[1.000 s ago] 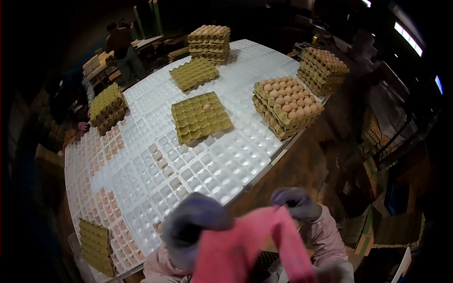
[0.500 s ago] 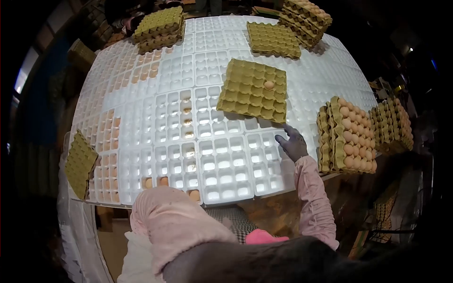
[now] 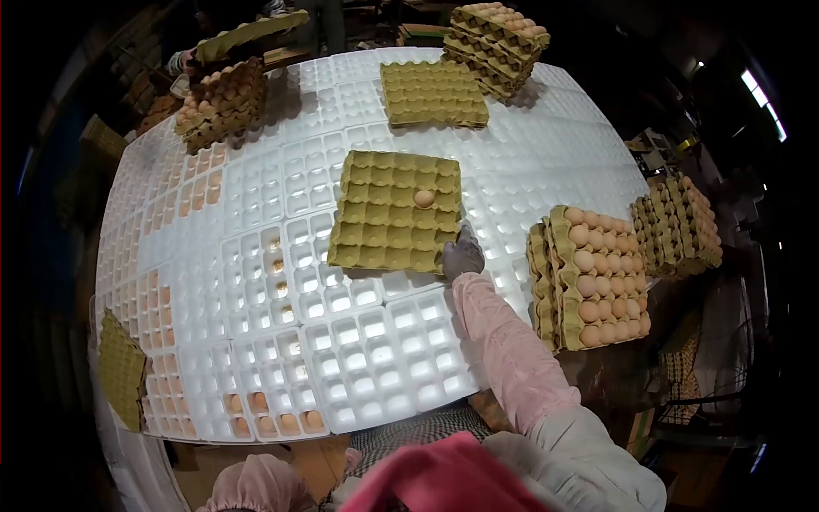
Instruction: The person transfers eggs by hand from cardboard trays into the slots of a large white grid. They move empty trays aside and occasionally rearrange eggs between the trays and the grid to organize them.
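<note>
My right hand (image 3: 463, 256), in a dark glove, is at the right edge of a yellowish pulp tray (image 3: 375, 213), its fingers closed against the tray's lower right side. One brown egg (image 3: 424, 199) sits in that tray, whose other cups are bare. Beneath lie white plastic trays (image 3: 358, 375) joined across the table. Several brown eggs (image 3: 289, 423) fill cups near the front edge, left of centre. My left hand is out of sight; only its pink sleeve (image 3: 260, 482) shows at the bottom.
Stacked pulp trays of eggs stand at the right (image 3: 610, 282), farther right (image 3: 682, 226), far centre (image 3: 499, 51) and far left (image 3: 222, 102). A flat pulp tray (image 3: 433, 94) lies at the back; another (image 3: 121, 371) leans at the left edge. A person's sleeve (image 3: 179, 61) shows far left.
The view has shifted. My right hand has closed on the tray's edge, and my left arm has drawn back toward my body. Far left, the top tray has been lifted off its stack, showing eggs.
</note>
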Demonstrator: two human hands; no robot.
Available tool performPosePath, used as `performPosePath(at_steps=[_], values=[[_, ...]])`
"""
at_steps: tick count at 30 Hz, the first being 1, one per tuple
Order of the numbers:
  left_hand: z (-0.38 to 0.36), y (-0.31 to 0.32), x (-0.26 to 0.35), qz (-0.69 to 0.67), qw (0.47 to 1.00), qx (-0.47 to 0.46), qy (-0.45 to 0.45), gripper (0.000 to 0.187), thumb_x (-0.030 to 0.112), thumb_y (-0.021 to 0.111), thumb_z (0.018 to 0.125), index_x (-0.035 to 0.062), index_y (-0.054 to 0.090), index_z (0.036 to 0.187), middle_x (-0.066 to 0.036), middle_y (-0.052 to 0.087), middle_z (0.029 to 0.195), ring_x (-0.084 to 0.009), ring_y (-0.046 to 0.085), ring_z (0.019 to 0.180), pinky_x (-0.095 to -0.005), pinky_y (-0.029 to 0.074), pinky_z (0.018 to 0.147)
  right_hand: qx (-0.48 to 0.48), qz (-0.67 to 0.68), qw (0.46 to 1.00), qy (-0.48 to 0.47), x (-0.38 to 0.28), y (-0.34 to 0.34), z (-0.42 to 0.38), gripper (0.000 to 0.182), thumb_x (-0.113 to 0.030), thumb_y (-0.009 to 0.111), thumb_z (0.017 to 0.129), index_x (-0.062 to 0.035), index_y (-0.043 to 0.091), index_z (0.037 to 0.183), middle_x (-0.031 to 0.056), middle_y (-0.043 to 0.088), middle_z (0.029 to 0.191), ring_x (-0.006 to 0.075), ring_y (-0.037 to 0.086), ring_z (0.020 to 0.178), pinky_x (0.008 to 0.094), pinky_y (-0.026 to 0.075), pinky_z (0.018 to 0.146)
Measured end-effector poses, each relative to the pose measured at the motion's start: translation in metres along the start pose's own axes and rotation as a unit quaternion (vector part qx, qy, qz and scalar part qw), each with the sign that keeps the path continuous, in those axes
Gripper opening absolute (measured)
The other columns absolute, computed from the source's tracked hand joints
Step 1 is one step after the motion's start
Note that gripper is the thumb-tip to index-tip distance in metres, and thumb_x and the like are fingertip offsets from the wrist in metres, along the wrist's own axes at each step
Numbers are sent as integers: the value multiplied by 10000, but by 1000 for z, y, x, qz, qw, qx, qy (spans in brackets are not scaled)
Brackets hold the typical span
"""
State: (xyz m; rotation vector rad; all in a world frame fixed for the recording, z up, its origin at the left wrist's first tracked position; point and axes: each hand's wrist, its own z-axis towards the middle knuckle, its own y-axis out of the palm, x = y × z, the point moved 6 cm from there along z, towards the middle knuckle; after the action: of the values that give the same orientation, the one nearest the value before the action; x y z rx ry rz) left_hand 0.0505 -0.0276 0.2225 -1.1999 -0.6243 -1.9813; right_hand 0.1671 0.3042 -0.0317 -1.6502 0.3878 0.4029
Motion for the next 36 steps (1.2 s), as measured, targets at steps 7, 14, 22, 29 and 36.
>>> performPosePath(at_steps=[7,14,22,29,36], values=[[-24,-2,5,95,991,78,-60,446,-16,667,752,-50,608,1192,-216,578,1308,-334,653,1051,-428,505,944,33,143,989,-13,-11,-26,35,513,-178,510,831,-50,524,1328,271,619,1187,418,586,1116,479,455,971],[-17,-40,-151,83,825,470,-303,498,89,564,890,-11,499,1373,-132,579,1337,-231,649,1053,-380,522,924,187,199,962,29,-45,-95,71,698,-324,715,840,-40,429,1410,264,512,1337,397,513,1227,452,448,1014],[182,-17,-338,116,938,264,-193,514,336,363,1080,4,345,1473,-120,477,1429,-250,503,1272,-358,442,1042,-59,225,902,-362,94,-382,-88,482,-214,680,898,-37,556,1328,198,622,1268,304,598,1193,385,476,1015],[266,44,-351,-381,816,358,-245,708,554,353,1039,16,293,1496,-151,428,1437,-252,396,1319,-370,360,1096,-172,479,858,75,443,-296,63,572,-489,368,1046,-70,454,1425,93,511,1410,201,506,1250,367,430,1060],[253,29,-352,-219,840,437,-234,969,555,654,898,49,168,1566,-159,299,1557,-251,291,1429,-381,265,1167,-86,442,891,59,397,-248,37,532,-420,365,1036,-94,399,1455,75,501,1407,225,487,1264,378,435,1044]])
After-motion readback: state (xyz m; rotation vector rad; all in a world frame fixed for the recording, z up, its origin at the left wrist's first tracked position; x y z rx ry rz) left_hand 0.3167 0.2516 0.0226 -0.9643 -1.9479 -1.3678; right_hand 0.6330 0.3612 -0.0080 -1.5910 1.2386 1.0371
